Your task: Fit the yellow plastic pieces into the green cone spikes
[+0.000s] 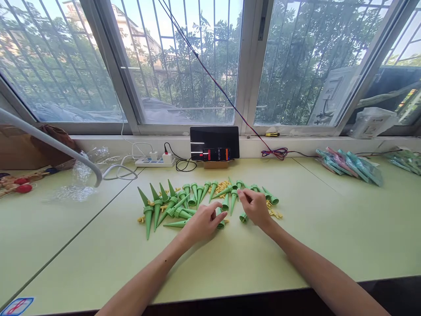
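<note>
Several green plastic watering spikes (148,219) lie in a loose row across the table, some with a second spike standing in their caps. Small yellow plastic pieces (223,188) are heaped behind and scattered among them. My left hand (205,219) is low over the front of the row, thumb and index finger apart, with a green spike partly hidden beneath the thumb. Slightly higher and to the right, my right hand (255,206) has its fingertips pinched together beside the cap of an upside-down spike (233,199). What the pinch holds, if anything, is too small to make out.
Behind the row, a phone (216,154) leans on a black tablet (213,136). A power strip (154,161) with cables is to its left. Plastic-wrapped packets (350,166) lie at the right. A white curved tube (52,145) crosses the left side, near crumpled clear plastic (74,188).
</note>
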### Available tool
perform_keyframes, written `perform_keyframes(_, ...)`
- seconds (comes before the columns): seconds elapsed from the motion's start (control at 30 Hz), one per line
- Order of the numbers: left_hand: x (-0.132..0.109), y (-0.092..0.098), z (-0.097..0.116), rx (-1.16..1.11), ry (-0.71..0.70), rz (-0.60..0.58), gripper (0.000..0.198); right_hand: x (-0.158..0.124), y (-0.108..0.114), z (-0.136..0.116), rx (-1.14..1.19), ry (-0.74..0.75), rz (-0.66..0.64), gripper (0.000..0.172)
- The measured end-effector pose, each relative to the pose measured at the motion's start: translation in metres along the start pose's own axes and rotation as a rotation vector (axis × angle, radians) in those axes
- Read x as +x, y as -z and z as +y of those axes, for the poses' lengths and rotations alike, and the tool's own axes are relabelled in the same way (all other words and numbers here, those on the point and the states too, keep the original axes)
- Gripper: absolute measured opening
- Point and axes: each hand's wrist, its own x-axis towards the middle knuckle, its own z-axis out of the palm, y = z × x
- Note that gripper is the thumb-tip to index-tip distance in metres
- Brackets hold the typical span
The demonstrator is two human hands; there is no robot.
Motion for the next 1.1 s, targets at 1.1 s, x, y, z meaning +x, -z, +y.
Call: perform_keyframes(1.1, 0.004, -0.007, -0.005, -0.011, -0.226, 0.182, 0.032, 0.032, -0.010, -0.005, -0.318, 0.098, -0.404, 0.012)
